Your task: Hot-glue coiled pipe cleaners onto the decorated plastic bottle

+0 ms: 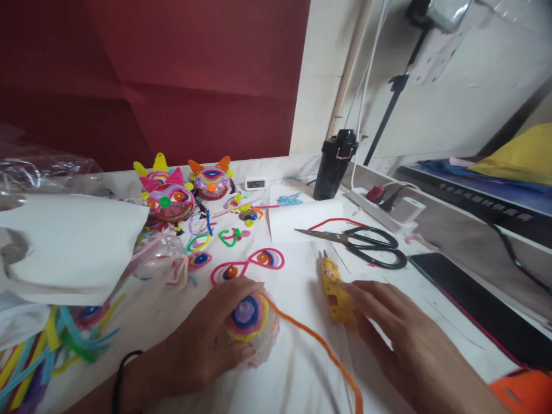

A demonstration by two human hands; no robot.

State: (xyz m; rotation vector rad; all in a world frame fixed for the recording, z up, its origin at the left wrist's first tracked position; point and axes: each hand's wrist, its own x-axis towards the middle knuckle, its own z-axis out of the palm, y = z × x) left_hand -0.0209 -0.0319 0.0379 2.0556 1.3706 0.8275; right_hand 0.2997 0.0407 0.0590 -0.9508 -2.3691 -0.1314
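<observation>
Hands work low at the near edge of the table [302, 368]. Left hand [202, 345] cups a clear ball [254, 328] wound with coloured pipe cleaner, fingers wrapped around it. Right hand [397, 333] lies spread, fingertips touching the yellow glue gun [334, 287]. Scissors [366, 244] lie beyond, toward the right edge.

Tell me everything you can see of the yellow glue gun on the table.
The yellow plastic glue gun lies flat on the white table cover, its thin nozzle pointing away from the person, toward the black-handled scissors. Small dark dots mark its body. The right hand rests over its rear part, the fingers touching it, so the handle is hidden.
</observation>
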